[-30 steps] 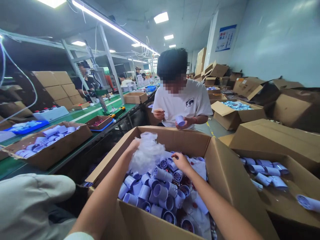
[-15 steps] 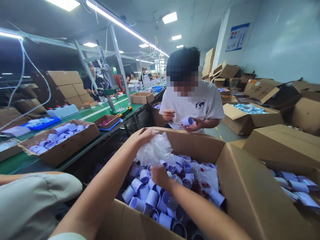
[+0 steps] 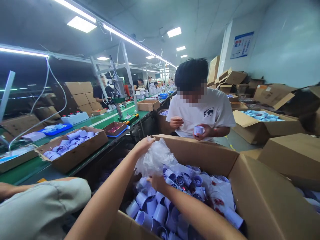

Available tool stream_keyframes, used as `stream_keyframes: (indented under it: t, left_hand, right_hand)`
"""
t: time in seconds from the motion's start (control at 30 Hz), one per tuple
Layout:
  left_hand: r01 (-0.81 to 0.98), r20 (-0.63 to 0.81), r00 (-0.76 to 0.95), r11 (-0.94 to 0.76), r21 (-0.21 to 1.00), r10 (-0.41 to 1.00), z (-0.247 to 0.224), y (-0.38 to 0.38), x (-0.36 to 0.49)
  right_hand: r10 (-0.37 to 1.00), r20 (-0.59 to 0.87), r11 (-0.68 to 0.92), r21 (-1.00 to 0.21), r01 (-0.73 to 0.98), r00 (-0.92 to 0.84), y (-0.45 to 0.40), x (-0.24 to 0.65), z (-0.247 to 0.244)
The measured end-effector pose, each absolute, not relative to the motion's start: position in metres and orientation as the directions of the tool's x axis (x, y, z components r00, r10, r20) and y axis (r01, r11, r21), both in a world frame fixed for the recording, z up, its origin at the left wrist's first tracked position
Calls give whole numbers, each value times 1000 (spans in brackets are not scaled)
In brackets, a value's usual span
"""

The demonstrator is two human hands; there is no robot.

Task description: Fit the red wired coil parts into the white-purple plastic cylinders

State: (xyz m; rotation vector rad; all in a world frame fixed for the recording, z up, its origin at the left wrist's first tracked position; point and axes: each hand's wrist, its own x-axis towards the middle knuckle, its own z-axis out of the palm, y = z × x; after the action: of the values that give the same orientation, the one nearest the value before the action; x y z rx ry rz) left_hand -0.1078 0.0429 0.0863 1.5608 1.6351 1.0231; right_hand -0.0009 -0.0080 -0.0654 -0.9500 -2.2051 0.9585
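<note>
A crumpled clear plastic bag hangs over a large cardboard box. My left hand grips its upper left part near the box's far wall. At the bag's lower edge, my right hand is closed on the plastic, its fingertips partly hidden. Many pale violet plastic cups lie jumbled in the box below both hands. White sheet material with red rings rests on the cups at the right.
Across the box, a person in a white shirt holds a violet cup. On the left, a green workbench bears a carton of cups. More open cartons stand at the right.
The view has shifted, so the scene sits lower and farther right. Both hands still hold the bag, whose folds have changed shape. The person opposite has turned the cup.
</note>
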Motion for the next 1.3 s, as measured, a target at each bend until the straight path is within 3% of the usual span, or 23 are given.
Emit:
stream_keyframes:
  t: [0.23,0.37,0.43,0.53,0.63,0.83,1.03,1.3]
  left_hand:
    - [285,38,93,-63,957,995,89,23,-98]
    - [304,30,140,-71,950,990,76,6,-70]
    - [398,108,131,-152,905,986,66,-4,-52]
    - [591,290,135,-312,744,948,48,-18,-28]
    - [674,369,158,-374,637,916,25,-27,-15]
    - [689,447,124,-402,604,886,-16,-27,-14]
    - [694,405,136,-379,612,904,-20,-28,-15]
    - [717,369,147,-356,600,918,-25,-31,-12]
  right_hand:
    - [936,280,348,-823,450,-212,34,133,-22]
    - [951,309,295,-879,374,-25,43,191,-6]
    - [945,324,292,-898,328,46,41,208,-5]
    - [934,332,288,-919,270,133,35,219,-8]
    - [918,338,290,-929,229,208,28,222,-11]
    - [950,241,223,-969,107,197,25,226,-12]
    - [985,118,115,-993,35,125,28,232,-12]
    - [978,121,111,-992,65,167,26,234,-8]
